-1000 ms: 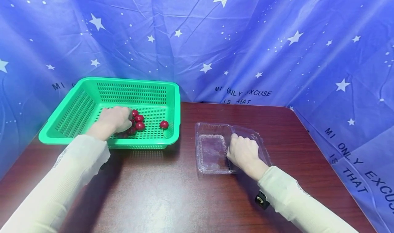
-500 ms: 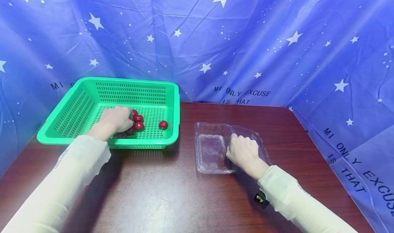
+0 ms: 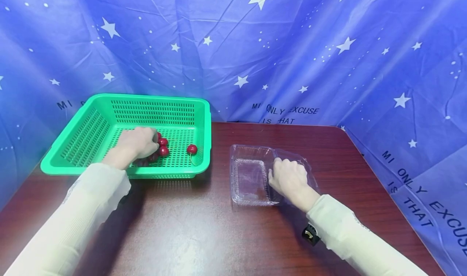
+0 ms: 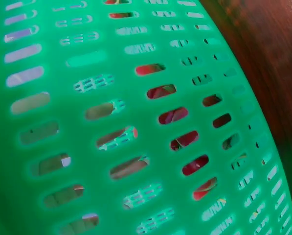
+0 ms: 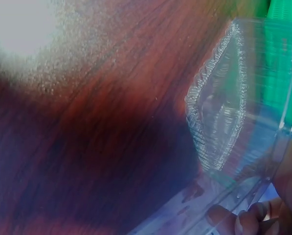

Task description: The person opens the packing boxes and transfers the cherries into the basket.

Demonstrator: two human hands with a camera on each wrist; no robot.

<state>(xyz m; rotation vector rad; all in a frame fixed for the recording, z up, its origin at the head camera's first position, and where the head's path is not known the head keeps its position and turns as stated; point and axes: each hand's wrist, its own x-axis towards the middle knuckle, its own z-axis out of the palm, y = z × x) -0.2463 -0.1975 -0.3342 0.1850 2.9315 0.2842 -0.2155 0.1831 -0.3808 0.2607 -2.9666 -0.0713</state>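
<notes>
My left hand reaches into a green slotted plastic basket, bent down over a cluster of red cherries. Its fingertips are hidden; I cannot tell whether they grip a cherry. Through the basket's slots the left wrist view gives glimpses of dark red cherries and parts of the hand. One cherry with a stem lies apart at the basket's right. My right hand holds a clear plastic hinged container by the edge between tray and lid, fingers curled there in the right wrist view.
Basket and container both stand on a dark reddish wooden table, the container to the basket's right. A blue star-printed curtain hangs behind and along the right side. A small black device sits at the right wrist.
The view has shifted slightly, so everything sits a little further left in the picture. Both hands stay in nearly the same place, the left over the cherries and the right on the container.
</notes>
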